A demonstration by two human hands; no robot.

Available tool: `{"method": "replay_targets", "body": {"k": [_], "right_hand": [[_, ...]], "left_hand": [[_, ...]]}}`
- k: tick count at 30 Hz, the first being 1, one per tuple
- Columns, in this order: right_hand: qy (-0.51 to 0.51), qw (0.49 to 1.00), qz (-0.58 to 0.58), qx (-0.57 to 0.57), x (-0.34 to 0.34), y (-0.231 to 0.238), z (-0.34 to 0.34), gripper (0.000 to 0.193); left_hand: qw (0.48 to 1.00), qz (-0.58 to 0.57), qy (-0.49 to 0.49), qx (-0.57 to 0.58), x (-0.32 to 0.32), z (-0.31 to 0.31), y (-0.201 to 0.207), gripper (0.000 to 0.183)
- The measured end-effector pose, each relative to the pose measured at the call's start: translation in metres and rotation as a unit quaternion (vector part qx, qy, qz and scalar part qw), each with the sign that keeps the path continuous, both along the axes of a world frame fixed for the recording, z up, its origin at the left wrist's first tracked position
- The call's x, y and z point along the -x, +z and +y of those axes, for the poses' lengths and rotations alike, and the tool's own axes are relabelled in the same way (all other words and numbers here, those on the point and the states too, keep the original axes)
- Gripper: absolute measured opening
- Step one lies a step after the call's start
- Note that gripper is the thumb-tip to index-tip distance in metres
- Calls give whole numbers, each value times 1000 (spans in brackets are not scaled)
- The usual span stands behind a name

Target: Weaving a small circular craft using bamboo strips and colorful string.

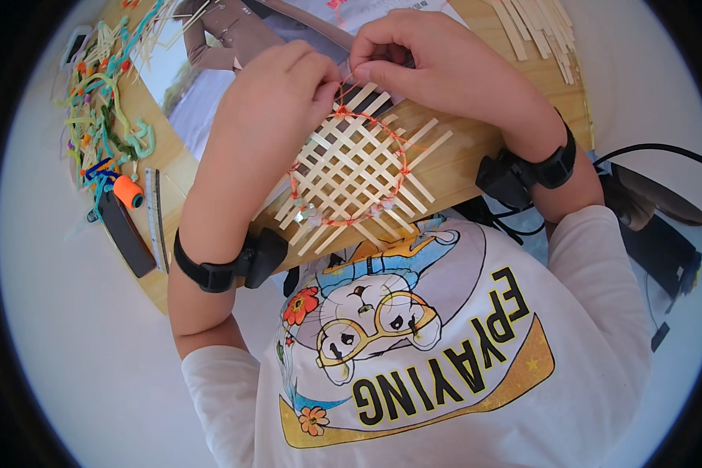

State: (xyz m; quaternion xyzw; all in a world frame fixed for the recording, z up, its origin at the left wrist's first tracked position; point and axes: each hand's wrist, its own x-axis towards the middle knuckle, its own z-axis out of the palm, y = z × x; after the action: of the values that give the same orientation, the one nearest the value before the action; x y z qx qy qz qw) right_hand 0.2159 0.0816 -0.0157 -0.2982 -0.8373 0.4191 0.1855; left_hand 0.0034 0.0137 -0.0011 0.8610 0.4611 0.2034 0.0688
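Observation:
A woven lattice of pale flat strips (349,165) lies near the front edge of the wooden table, its loose strip ends sticking out around it. Orange cord is bound in a ring over the weave, with small pale decorations along its lower side. My left hand (282,97) is closed at the top of the ring, its fingertips pinching the orange cord (345,90). Just right of it, my right hand (415,61) pinches the same cord between thumb and forefinger, slightly above the lattice. The cord's ends are partly hidden by my fingers.
Under the lattice's far side lies a printed poster (186,100). Colourful yarn pieces (93,117), an orange thread spool (128,192), a ruler (154,218) and a dark flat bar (125,238) lie left. Loose pale strips (532,30) sit far right; a black cable (655,147) curves beyond the table.

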Motion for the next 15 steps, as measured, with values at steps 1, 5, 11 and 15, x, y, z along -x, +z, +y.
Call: {"method": "replay_targets", "body": {"k": [1, 5, 11, 15], "right_hand": [[-12, 1000, 1, 4, 0, 0, -1, 16], [-43, 999, 1, 26, 1, 1, -2, 17], [-33, 999, 22, 13, 5, -5, -1, 17], [-34, 999, 22, 17, 7, -7, 0, 17]], "left_hand": [[997, -56, 31, 48, 0, -2, -3, 12], [980, -125, 93, 119, 2, -8, -3, 10], [981, -140, 88, 105, 6, -10, -5, 10], [974, -157, 99, 130, 8, -10, -8, 11]]}}
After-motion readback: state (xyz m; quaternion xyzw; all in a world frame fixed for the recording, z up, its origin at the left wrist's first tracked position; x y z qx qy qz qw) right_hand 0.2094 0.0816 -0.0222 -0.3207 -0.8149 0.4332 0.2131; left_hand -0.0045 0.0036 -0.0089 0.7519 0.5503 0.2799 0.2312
